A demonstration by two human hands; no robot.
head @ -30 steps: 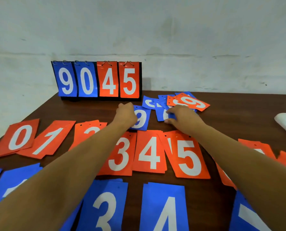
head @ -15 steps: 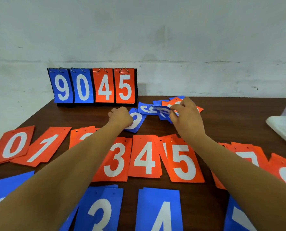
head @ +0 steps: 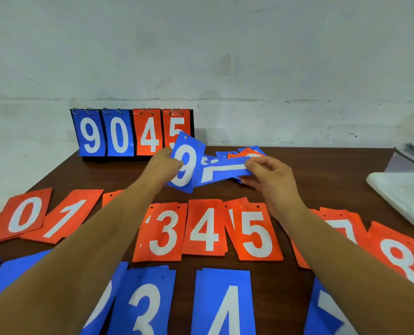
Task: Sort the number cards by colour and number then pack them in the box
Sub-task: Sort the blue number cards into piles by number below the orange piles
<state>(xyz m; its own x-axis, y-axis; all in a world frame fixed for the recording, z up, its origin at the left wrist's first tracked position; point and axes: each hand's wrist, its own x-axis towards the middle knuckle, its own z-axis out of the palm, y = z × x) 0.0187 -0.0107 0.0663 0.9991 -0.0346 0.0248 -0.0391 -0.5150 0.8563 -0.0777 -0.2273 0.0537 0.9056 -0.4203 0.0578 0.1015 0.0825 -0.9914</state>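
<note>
My left hand (head: 163, 165) grips a blue 9 card (head: 187, 163), lifted and tilted above the table. My right hand (head: 271, 175) pinches a blue card with a white 7 (head: 225, 171), held sideways next to the 9. Behind them lies a small mixed heap of blue and orange cards (head: 244, 152). Orange cards sit in a row: 0 (head: 23, 215), 1 (head: 65, 217), 3 (head: 163, 234), 4 (head: 207, 228), 5 (head: 255, 233), 7 (head: 341, 226), 8 (head: 401, 259). Blue cards 3 (head: 144, 305), 4 (head: 224, 303) and 7 (head: 326, 313) lie nearest me.
A flip scoreboard stand (head: 131, 132) showing 9 0 4 5 stands at the table's back edge against the wall. A white box (head: 404, 192) sits at the right edge. My forearms hide parts of the orange and blue rows.
Both hands have lifted cards off the heap: the left raised the blue 9 from the table, the right pulled the blue 7 up and toward me.
</note>
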